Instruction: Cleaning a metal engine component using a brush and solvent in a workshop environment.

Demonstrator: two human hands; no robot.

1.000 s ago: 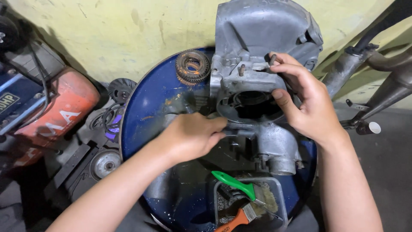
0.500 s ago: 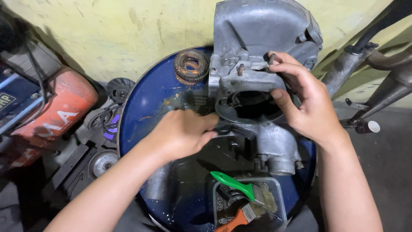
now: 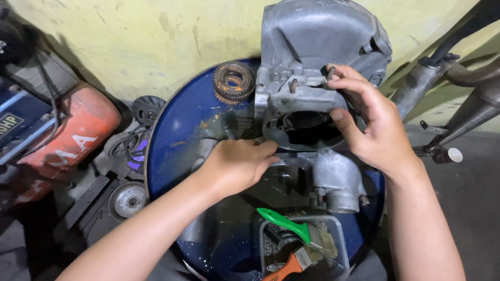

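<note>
A grey metal engine casing [image 3: 312, 47] stands on the round top of a blue drum [image 3: 182, 130], with a large round opening [image 3: 304, 127] in its middle. My right hand [image 3: 367, 122] grips the casing's right side, fingertips on a dark stud at the upper edge and thumb at the rim of the opening. My left hand [image 3: 237, 164] is curled against the lower left edge of the opening; whatever sits under its fingers is hidden. A rusty toothed gear [image 3: 233, 81] lies on the drum just left of the casing.
A clear tub [image 3: 336, 229] at the drum's near edge holds a green-handled brush [image 3: 284, 222] and an orange-handled brush [image 3: 284, 268]. A red and blue machine [image 3: 62, 130] and loose round parts [image 3: 127, 200] lie at left. Metal pipes [image 3: 448, 88] lean at right. A yellow wall is behind.
My left hand has slid slightly left and down along the lower edge of the opening. My right hand keeps its hold on the casing.
</note>
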